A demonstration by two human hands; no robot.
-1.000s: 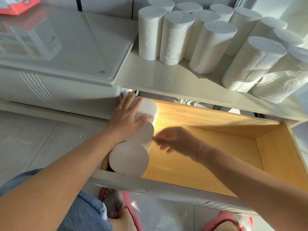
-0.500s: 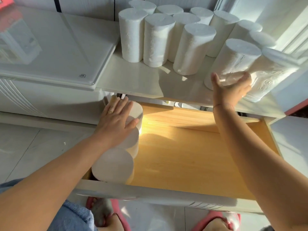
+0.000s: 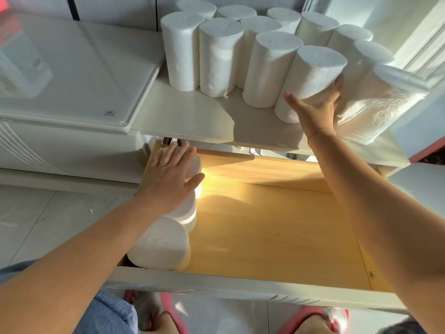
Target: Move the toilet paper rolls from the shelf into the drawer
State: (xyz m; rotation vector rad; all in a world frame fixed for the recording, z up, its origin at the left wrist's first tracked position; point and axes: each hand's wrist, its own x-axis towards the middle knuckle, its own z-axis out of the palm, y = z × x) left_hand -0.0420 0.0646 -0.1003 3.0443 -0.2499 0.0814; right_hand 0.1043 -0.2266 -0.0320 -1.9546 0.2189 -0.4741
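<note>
Several white toilet paper rolls stand upright on the white shelf. My right hand wraps around the lower part of the front roll, thumb on its left side and fingers behind it. Below, the wooden drawer is pulled out. Three rolls stand in a column along its left wall; the nearest roll shows its flat top. My left hand lies flat, fingers spread, on top of the two farther rolls.
A glossy white cabinet top adjoins the shelf on the left. The drawer's white front panel is nearest to me. Pink slippers and my jeans show on the tiled floor below. A white frame rises at the far right.
My right hand left the drawer, rose to the shelf and closed around the front roll. My left hand stayed flat on the rolls in the drawer.
</note>
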